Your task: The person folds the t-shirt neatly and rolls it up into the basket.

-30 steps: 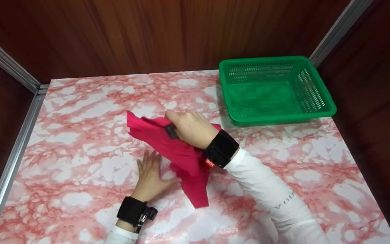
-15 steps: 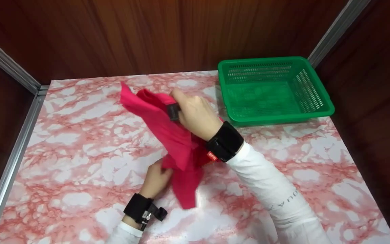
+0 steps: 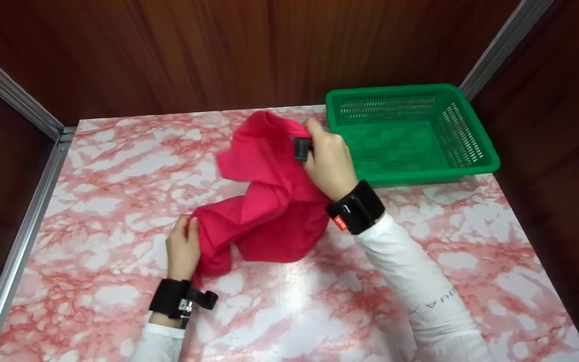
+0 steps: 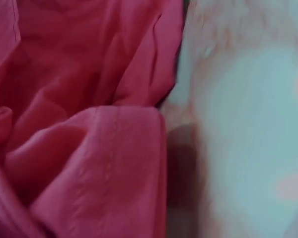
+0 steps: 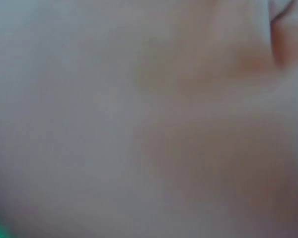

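A crumpled pinkish-red garment is stretched between both hands in the head view. The right hand grips its upper right part, beside a small black tag by the thumb. Lower left, the left hand holds a bunched edge of the fabric between thumb and fingers. A stitched hem of the garment fills much of the left wrist view, where no fingers can be made out. The right wrist view is mostly a blur, and the right hand's fingertips are hidden in the head view.
A green plastic basket with slotted sides stands at the back right, partly behind the right hand. Red-and-white marbled tabletop lies beneath. Brown wood panels rise behind and at both sides, with metal rails at the corners.
The left hand was spread on the table, went under the cloth, and now holds its edge, drawn left. The right hand has lifted the garment up and to the right, spreading it wider.
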### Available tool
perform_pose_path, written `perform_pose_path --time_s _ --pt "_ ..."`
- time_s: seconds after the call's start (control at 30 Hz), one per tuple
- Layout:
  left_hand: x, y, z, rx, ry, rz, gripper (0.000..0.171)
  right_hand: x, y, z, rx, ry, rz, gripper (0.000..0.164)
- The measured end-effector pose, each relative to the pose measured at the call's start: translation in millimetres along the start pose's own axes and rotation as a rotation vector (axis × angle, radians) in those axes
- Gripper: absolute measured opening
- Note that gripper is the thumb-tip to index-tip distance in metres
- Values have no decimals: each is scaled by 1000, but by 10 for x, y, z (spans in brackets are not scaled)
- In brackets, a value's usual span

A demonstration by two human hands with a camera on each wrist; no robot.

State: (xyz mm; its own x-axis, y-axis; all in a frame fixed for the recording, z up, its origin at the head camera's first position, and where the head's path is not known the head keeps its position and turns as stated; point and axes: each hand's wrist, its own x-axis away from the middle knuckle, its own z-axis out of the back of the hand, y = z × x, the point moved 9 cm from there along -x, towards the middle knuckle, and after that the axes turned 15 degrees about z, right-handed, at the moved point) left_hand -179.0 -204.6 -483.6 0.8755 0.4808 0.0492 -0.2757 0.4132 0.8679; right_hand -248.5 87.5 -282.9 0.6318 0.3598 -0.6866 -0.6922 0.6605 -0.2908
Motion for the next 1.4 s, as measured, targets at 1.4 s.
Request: perform_pose_path --time_s 1.4 --pt "-634 -274 239 -621 -294 -33 32 1921 963 -472 -30 -645 -430 49"
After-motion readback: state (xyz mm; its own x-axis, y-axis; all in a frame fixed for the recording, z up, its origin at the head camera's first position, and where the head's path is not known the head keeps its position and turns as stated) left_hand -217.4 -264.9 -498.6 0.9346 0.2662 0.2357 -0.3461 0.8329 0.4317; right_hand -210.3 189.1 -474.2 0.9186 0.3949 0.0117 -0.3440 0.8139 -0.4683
